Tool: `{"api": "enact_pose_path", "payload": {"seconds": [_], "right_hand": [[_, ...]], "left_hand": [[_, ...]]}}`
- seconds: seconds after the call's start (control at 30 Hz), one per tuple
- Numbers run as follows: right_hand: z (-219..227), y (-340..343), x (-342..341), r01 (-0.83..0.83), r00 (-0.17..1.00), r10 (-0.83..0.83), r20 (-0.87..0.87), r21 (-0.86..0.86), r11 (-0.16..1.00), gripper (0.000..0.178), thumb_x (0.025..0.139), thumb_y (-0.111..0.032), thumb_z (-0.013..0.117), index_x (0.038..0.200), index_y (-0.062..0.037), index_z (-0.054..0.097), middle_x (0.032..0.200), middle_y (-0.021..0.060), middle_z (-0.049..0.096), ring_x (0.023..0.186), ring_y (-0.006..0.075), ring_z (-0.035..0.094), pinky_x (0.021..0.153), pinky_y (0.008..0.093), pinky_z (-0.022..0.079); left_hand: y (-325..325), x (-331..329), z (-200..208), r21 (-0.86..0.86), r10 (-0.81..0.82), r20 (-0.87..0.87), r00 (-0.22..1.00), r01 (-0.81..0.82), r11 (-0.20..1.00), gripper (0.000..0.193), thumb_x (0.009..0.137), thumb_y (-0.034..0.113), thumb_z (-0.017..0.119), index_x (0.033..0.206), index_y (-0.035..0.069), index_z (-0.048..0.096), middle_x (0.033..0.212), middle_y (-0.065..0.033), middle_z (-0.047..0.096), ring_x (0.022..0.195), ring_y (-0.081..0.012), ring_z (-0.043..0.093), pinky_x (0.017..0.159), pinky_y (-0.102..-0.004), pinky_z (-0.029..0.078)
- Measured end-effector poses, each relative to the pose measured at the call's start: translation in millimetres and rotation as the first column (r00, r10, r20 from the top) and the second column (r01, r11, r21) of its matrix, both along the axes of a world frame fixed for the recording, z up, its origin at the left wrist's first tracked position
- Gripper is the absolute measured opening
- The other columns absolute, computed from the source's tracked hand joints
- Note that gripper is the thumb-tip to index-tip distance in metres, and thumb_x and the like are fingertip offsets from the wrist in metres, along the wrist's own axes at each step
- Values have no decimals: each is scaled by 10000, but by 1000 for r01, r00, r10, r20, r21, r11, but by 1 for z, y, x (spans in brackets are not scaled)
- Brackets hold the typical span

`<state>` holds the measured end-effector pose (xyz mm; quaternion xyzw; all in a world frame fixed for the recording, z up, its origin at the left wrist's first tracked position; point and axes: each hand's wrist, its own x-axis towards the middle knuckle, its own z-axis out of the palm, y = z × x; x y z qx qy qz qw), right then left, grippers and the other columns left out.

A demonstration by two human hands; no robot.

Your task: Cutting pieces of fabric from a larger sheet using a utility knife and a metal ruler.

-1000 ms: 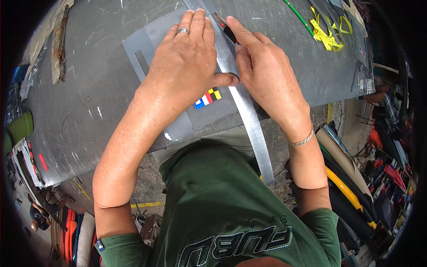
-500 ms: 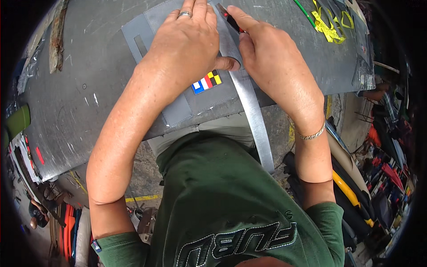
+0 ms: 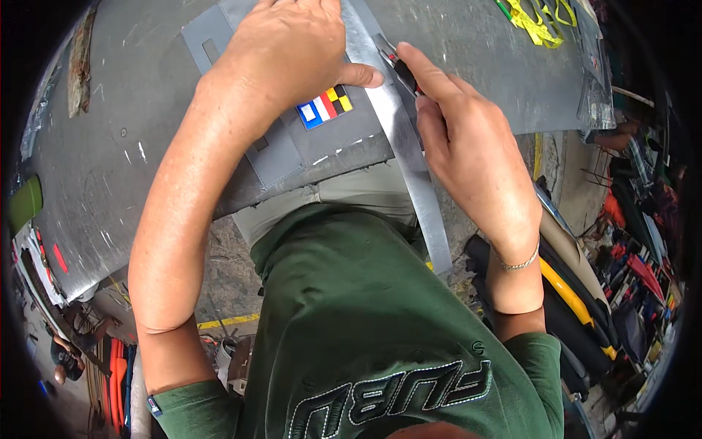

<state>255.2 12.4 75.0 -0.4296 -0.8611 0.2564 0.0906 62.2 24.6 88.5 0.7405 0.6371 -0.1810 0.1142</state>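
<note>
My left hand (image 3: pixel 296 51) lies flat with its fingers stretched over a grey sheet piece (image 3: pixel 289 157) with stitched seams. Its thumb presses on a long metal straightedge (image 3: pixel 398 135), which runs past the table's near edge toward me. In my right hand (image 3: pixel 479 150) is a utility knife (image 3: pixel 404 73), the index finger along its back. The blade points away from me, at the right side of the straightedge, over a grey strip there. Beside my left thumb, a colourful patch of blue, white, red, yellow and black blocks (image 3: pixel 324 108) shows on the grey piece. My left fingertips are cut off by the top edge.
The scratched dark table (image 3: pixel 95 183) spreads to both sides. At the far right lie yellow tape scraps (image 3: pixel 537 25); a worn wooden strip (image 3: pixel 80 66) is at the far left. Rolls of material (image 3: pixel 574 300) stand below on my right. Another person (image 3: pixel 66 357) is at the lower left.
My right hand has drawn the knife toward me along the right side of the straightedge. My left hand stays on the straightedge and grey piece, while the whole view has shifted slightly.
</note>
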Motion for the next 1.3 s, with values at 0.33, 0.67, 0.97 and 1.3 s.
{"api": "enact_pose_path", "payload": {"seconds": [0.33,0.67,0.97,1.3], "right_hand": [[14,-23,16,2,1000,1,29,-109,994,522,961,20,575,1466,-109,570,990,216,668,838,410,638,798,443,518],[-1,-26,38,-11,998,8,-64,-36,999,502,991,4,570,1479,-110,550,984,169,692,787,297,655,757,378,544],[38,-1,99,220,919,-293,-263,-274,936,381,974,25,637,1342,-11,543,1046,65,686,847,105,677,754,229,550],[0,77,8,-141,800,66,-596,-81,987,365,1073,-328,577,1273,-23,598,935,52,682,707,145,639,670,259,503]], "left_hand": [[8,-68,-178,923,-661,382,647,-229,309,1041,889,579,704,1411,-266,390,1509,-423,405,1480,-462,370,1247,-424,287],[-10,-5,-11,105,-10,-32,999,13,994,1061,887,611,687,1397,-272,396,1492,-434,413,1456,-477,401,1226,-440,329],[-13,-12,-14,109,46,31,998,-49,993,1074,878,614,707,1424,-246,367,1517,-431,374,1470,-486,372,1237,-448,319],[-11,-6,-15,109,88,20,996,-89,990,1118,854,643,717,1450,-228,348,1541,-407,357,1481,-475,359,1238,-449,318]]}}
